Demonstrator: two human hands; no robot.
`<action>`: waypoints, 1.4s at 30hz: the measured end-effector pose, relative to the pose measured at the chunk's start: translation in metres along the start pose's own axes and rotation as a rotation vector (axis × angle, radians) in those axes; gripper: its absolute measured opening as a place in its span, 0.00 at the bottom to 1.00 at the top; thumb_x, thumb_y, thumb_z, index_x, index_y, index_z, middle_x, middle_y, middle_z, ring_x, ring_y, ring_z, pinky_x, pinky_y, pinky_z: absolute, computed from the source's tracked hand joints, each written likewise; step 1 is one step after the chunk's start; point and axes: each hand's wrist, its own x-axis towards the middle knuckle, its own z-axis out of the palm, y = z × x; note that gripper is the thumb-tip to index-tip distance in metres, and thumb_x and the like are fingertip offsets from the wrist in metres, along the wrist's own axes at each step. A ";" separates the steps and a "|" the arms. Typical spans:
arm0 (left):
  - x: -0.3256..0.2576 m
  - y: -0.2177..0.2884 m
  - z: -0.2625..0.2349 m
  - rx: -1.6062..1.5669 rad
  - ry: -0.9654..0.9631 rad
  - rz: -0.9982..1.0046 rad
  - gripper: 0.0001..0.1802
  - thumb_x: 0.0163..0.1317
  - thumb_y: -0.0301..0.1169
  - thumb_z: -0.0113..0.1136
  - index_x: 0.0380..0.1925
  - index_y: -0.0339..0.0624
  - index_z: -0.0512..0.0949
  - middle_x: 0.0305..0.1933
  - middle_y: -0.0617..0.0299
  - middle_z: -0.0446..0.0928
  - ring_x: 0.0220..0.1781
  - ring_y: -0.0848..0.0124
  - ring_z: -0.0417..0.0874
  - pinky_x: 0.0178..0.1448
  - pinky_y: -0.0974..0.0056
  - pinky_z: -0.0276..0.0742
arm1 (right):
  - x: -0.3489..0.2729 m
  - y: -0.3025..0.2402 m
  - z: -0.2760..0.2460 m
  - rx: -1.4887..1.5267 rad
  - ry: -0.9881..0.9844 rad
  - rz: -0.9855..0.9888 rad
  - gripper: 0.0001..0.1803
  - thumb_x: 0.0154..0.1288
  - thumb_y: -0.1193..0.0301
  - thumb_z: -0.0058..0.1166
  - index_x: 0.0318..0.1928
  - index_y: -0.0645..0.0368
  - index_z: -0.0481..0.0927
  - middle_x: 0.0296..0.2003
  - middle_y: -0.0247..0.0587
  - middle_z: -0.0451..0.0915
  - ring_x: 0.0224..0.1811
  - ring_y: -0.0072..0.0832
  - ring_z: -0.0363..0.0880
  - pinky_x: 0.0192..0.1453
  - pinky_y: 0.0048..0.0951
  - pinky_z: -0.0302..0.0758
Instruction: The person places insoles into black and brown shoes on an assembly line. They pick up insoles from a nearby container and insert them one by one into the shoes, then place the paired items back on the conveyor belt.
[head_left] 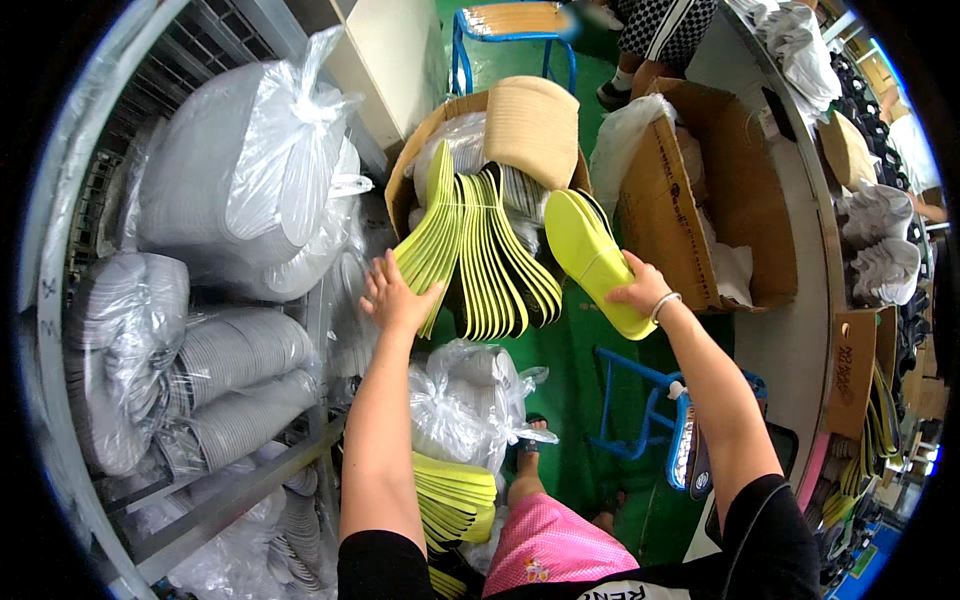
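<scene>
We look down on a green painted floor [570, 385] in a crowded workroom, with a grey metal shelf rack [235, 495] on our left stacked with clear plastic bags of grey insoles [245, 180]. We count at least six such bags on the rack, and one more knotted bag [465, 400] lies by our knee. Two open brown cardboard boxes [700, 200] stand ahead. Our left hand [395, 295] lies flat, fingers spread, against the fanned row of yellow-green foam insoles [480, 250] leaning out of the nearer box; they overlap too closely to count. Our right hand [640, 290] pinches a small stack of the same yellow-green insoles [595, 260] by the heel end, just right of the row. A blue metal stool frame [630, 410] stands partly hidden behind our right forearm.
</scene>
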 end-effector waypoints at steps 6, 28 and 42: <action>-0.006 -0.017 0.017 -0.135 0.053 -0.011 0.47 0.38 0.53 0.60 0.58 0.42 0.57 0.56 0.46 0.57 0.57 0.51 0.59 0.59 0.54 0.57 | 0.026 -0.030 0.030 0.252 -0.200 -0.184 0.40 0.34 0.65 0.65 0.54 0.60 0.66 0.41 0.48 0.76 0.43 0.36 0.75 0.49 0.30 0.70; -0.015 -0.028 0.010 -0.386 -0.061 0.006 0.45 0.50 0.50 0.55 0.58 0.29 0.51 0.60 0.38 0.52 0.62 0.48 0.55 0.63 0.55 0.53 | 0.029 -0.010 0.053 0.267 0.256 -0.323 0.31 0.52 0.59 0.55 0.52 0.67 0.65 0.46 0.56 0.71 0.48 0.44 0.70 0.53 0.36 0.66; -0.384 -0.209 0.009 -0.715 0.500 -0.799 0.18 0.58 0.27 0.49 0.49 0.36 0.64 0.43 0.58 0.68 0.42 0.69 0.69 0.50 0.66 0.64 | -0.223 0.020 0.180 0.218 -0.244 -0.401 0.24 0.51 0.70 0.54 0.50 0.60 0.66 0.44 0.47 0.70 0.46 0.39 0.68 0.47 0.33 0.68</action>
